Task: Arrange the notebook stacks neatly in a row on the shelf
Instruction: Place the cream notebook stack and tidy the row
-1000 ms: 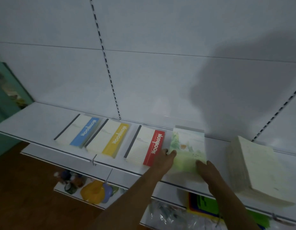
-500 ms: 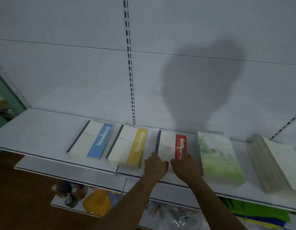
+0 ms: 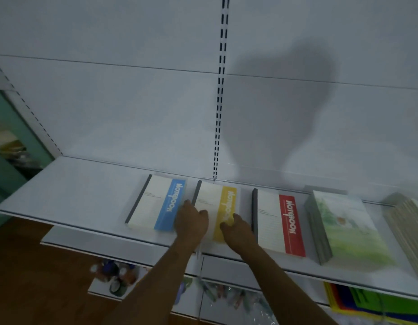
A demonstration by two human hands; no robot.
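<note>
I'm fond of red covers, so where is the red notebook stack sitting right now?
In the head view, the red notebook stack lies flat on the white shelf, right of centre, between the yellow notebook stack and the green illustrated stack.

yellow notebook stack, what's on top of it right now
Both hands rest on the yellow notebook stack: the left hand on its left near edge, the right hand on its yellow stripe. They hide its front edge.
</note>
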